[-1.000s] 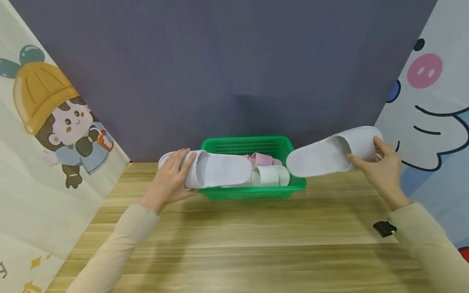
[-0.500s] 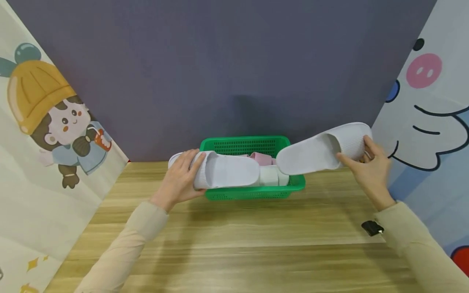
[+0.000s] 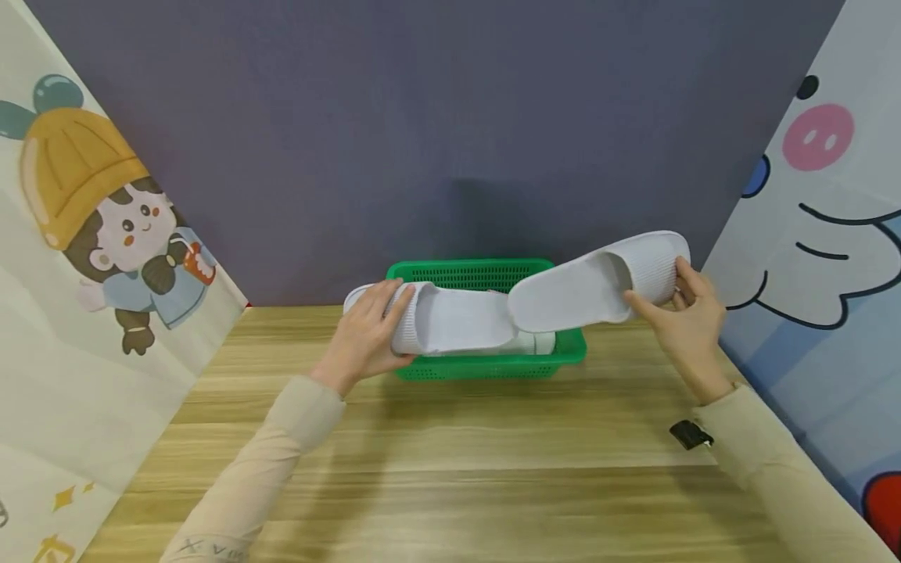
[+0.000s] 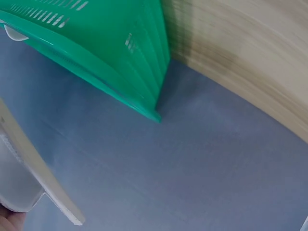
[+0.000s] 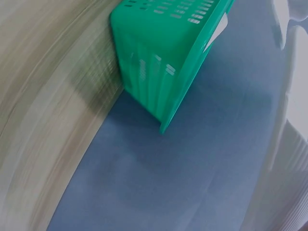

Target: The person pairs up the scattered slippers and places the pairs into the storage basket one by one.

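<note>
In the head view my left hand [image 3: 366, 328] grips a white slide slipper [image 3: 468, 319] round its ribbed strap, toe to the left. My right hand [image 3: 686, 317] pinches a second white slipper [image 3: 570, 293] by the strap side, toe pointing up and right. Both are held above a green plastic basket [image 3: 486, 369]. Their heel ends meet or overlap in view; whether they touch I cannot tell. Beneath them, part of a white slipper [image 3: 543, 344] shows inside the basket. The left wrist view catches one slipper's edge [image 4: 36, 168]; the right wrist view has ribbed white strap [image 5: 288, 202].
The basket stands on a wood-grain table [image 3: 493, 477], close against a dark grey back panel [image 3: 450, 117]. Printed cloth walls flank both sides, with a cartoon child [image 3: 134, 227] on the left. A small black object [image 3: 691, 435] appears beside the right cuff.
The left hand has moved right with its slipper, and the right hand has moved left with the other. The gap between the slippers has closed, covering the pink slippers in the basket.
</note>
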`<state>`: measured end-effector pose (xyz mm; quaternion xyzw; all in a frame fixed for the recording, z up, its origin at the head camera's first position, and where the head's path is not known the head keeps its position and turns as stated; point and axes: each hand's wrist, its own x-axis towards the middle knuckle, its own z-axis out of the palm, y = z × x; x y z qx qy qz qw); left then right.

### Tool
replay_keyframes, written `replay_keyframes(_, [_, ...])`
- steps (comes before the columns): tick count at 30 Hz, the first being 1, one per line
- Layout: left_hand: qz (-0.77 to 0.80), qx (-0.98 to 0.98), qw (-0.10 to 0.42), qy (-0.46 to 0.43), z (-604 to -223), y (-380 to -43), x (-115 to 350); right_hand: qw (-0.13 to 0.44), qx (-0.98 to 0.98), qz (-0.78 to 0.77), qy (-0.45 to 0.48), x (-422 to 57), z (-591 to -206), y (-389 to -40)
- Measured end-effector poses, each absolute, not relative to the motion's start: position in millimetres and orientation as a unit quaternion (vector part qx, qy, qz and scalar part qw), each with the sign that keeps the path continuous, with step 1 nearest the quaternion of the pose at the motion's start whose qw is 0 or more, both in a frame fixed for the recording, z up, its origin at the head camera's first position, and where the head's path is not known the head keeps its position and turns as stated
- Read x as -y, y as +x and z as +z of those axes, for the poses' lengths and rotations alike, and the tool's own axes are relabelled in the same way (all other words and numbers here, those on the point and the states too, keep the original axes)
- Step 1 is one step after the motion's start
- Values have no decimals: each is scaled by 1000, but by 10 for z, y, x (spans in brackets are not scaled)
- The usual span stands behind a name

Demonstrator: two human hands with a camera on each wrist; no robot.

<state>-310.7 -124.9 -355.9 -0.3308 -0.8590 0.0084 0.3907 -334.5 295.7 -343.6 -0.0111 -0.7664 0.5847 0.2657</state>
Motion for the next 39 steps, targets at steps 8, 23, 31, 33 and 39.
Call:
replay_keyframes(8, [3, 856, 393, -337, -3588, -3129, 1151, 262, 756, 600, 5, -2818, -3466, -3286])
replay_keyframes(23, [5, 848, 400, -347, -3618, -3096, 1070, 238, 754, 612, -25, -2604, -3552, -3251])
replay_keyframes(31, [7, 841, 414, -349, -3632, -3104, 1030, 235, 755, 611, -27, -2498, -3591, -3206])
replay_keyframes(33, [9, 837, 420, -350, -3625, -3105, 1010, 234, 760, 605, -31, -2469, -3595, -3188])
replay_keyframes(39, [21, 829, 440, -344, -3608, -3108, 933, 229, 769, 596, -32, -2360, -3601, -3135])
